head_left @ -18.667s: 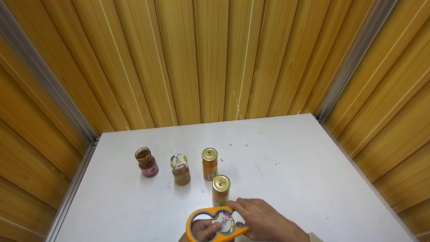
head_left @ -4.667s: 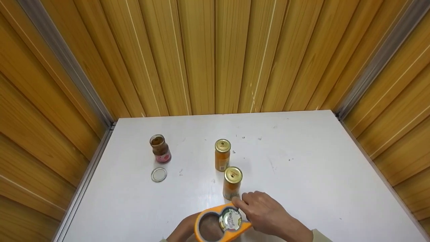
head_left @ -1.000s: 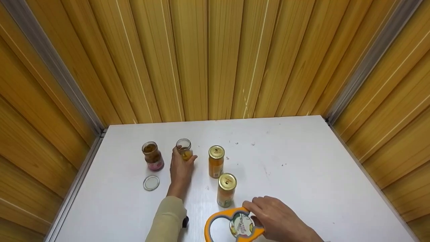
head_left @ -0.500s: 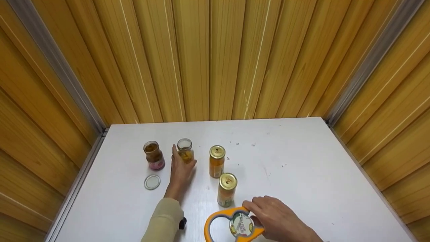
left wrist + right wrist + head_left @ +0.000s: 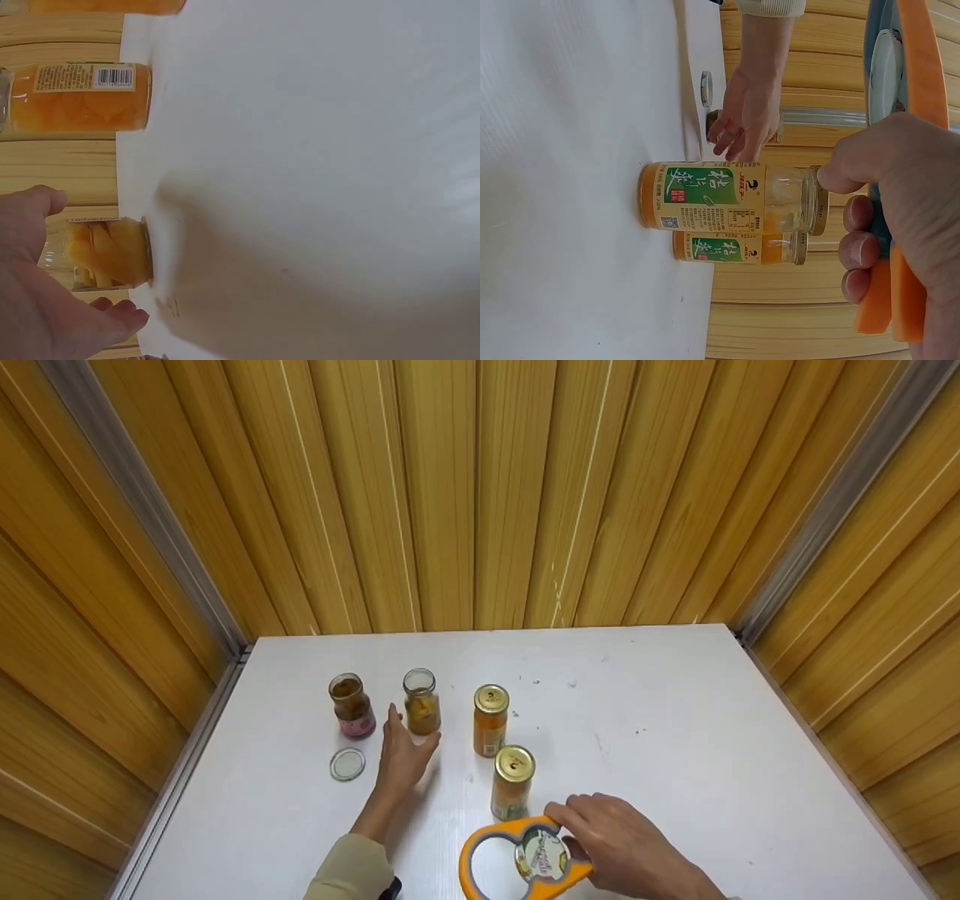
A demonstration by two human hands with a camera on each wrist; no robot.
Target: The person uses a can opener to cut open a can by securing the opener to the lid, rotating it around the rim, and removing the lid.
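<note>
My left hand (image 5: 403, 761) is just in front of an uncapped glass jar of yellow fruit (image 5: 424, 714), fingers and thumb spread apart. In the left wrist view the jar stands upright on the table between thumb and fingers. My right hand (image 5: 619, 840) grips an orange and grey jar opener (image 5: 480, 840) by its end. A printed jar lid (image 5: 541, 855) sits in the opener's smaller opening. Just beyond the opener stand two gold-capped jars of orange fruit, the nearer jar (image 5: 511, 791) and the farther jar (image 5: 490, 727).
An uncapped jar of brown contents (image 5: 352, 709) with a pink label stands at the left. A loose lid (image 5: 347, 764) lies on the white table (image 5: 637, 780) in front of it. Wood-patterned walls (image 5: 517, 495) rise behind the table and at both sides.
Earlier the opener sat on the jar's lid; later the left hand set the uncapped jar down at the back. Since then the hand has let go and drawn back, the lid staying in the opener.
</note>
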